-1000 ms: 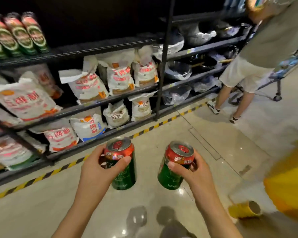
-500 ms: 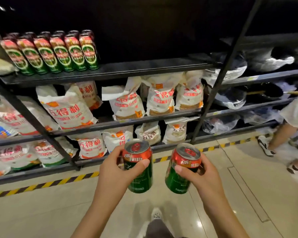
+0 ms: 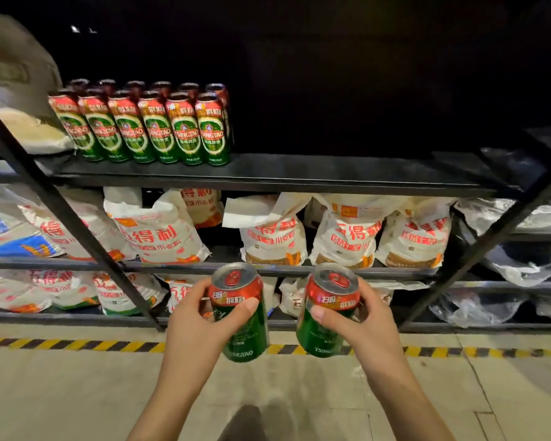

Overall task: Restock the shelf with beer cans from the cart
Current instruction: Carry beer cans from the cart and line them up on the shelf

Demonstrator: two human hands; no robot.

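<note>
My left hand (image 3: 201,319) grips a red and green beer can (image 3: 240,313) upright, thumb across its front. A second, matching beer can (image 3: 326,310) is held the same way by my right hand (image 3: 363,323). Both cans hang side by side, a little apart, in front of the lower shelves. Above them the black upper shelf (image 3: 299,176) carries several taller beer cans (image 3: 147,128) in two rows at its left end. To the right of those cans the shelf board is bare. The cart is out of view.
White flour bags (image 3: 347,237) fill the middle shelf, with more on the one below. Slanted black uprights (image 3: 64,211) cross the shelves at left and right. Plastic-wrapped goods (image 3: 519,265) lie at the right. A yellow-black striped line (image 3: 77,345) marks the floor along the rack.
The view has swung left and up toward the rack, which now looms closer. Both hands kept their cans and rose slightly. The other person at the right has left the view.
</note>
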